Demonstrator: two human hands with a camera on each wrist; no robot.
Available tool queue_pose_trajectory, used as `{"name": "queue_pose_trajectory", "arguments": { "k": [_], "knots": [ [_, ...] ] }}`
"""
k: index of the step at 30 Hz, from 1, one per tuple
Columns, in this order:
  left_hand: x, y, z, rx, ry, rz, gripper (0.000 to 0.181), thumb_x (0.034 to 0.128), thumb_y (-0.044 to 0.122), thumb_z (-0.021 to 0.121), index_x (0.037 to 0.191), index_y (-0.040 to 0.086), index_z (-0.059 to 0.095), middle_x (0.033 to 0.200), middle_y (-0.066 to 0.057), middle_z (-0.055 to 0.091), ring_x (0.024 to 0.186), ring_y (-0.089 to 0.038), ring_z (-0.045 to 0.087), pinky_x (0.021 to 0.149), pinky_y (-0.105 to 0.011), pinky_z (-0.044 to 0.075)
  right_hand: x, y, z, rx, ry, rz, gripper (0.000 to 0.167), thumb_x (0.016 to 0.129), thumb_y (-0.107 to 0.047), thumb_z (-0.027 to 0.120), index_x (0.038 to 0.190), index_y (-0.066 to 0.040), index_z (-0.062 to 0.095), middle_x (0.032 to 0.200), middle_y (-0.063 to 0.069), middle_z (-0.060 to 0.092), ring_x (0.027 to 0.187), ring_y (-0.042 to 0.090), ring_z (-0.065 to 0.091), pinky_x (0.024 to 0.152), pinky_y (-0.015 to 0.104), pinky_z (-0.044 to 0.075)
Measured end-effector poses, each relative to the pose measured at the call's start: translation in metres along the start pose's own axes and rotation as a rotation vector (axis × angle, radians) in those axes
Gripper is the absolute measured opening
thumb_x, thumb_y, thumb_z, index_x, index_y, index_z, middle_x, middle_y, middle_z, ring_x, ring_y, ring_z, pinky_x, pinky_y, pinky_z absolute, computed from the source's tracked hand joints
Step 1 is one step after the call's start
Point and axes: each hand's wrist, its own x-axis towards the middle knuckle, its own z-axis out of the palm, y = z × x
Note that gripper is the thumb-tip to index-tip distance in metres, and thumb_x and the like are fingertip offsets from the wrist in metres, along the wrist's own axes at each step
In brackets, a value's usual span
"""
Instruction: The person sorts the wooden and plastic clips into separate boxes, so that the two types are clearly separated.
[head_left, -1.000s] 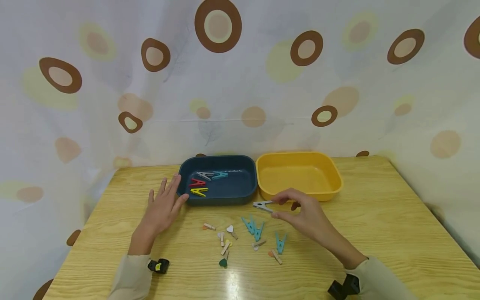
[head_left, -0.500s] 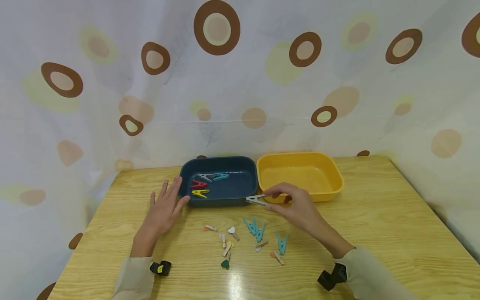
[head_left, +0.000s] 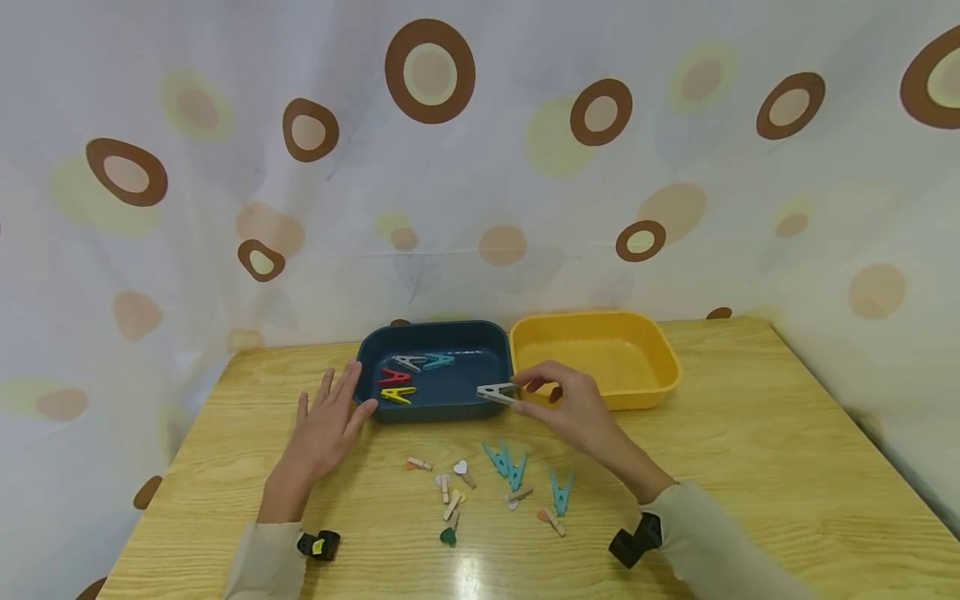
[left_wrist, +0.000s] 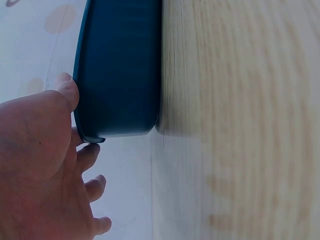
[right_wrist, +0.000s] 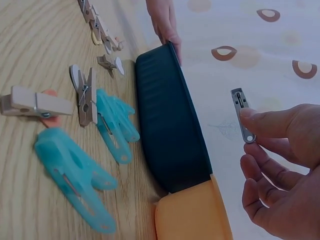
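My right hand point(head_left: 564, 407) pinches a grey plastic clothespin point(head_left: 495, 392) by its ends, held above the front right corner of the dark blue tray point(head_left: 442, 411). The right wrist view shows the same grey clothespin point(right_wrist: 242, 115) between thumb and fingertips. My left hand point(head_left: 324, 433) rests its spread fingers and thumb against the tray's left end; in the left wrist view the thumb point(left_wrist: 69, 92) touches the rim. Inside the tray lie a grey clothespin point(head_left: 410, 363), a light blue one point(head_left: 438, 362), a red one point(head_left: 394, 377) and a yellow one point(head_left: 397, 394).
A yellow tray point(head_left: 667, 385) stands right of the blue one, touching it. In front lie several turquoise clothespins point(head_left: 560, 493) and several small wooden clothespins point(head_left: 452, 505) with heart shapes. A patterned curtain point(head_left: 502, 167) hangs behind the table point(head_left: 735, 467).
My right hand has moved left with the grey clothespin, from in front of the yellow tray to over the blue tray's front right corner. My left hand has stayed at the blue tray.
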Motion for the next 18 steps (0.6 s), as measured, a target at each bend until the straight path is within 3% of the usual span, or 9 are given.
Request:
{"name": "queue_pose_trajectory", "arguments": {
  "k": [11,18],
  "knots": [
    [-0.001,0.000,0.003,0.008,0.010,0.005,0.071,0.1112,0.048,0.036,0.165,0.007,0.015,0.170,-0.015,0.016,0.155,-0.046,0.008,0.113,-0.077,0.004,0.017,0.000,0.019,0.022,-0.030,0.021,0.027,0.087,-0.017,0.084,0.112,-0.010,0.077,0.097,0.005,0.071,0.086,0.024,0.062,0.070,0.028,0.050],
    [-0.001,-0.001,0.001,0.007,0.003,0.003,0.070,0.1115,0.048,0.034,0.166,0.008,0.013,0.171,-0.014,0.014,0.155,-0.045,0.007,0.113,-0.077,0.003,0.030,-0.003,0.030,0.051,-0.050,0.031,0.028,0.088,-0.015,0.083,0.115,-0.007,0.075,0.110,0.010,0.072,0.094,0.030,0.064,0.071,0.029,0.051]
  ]
}}
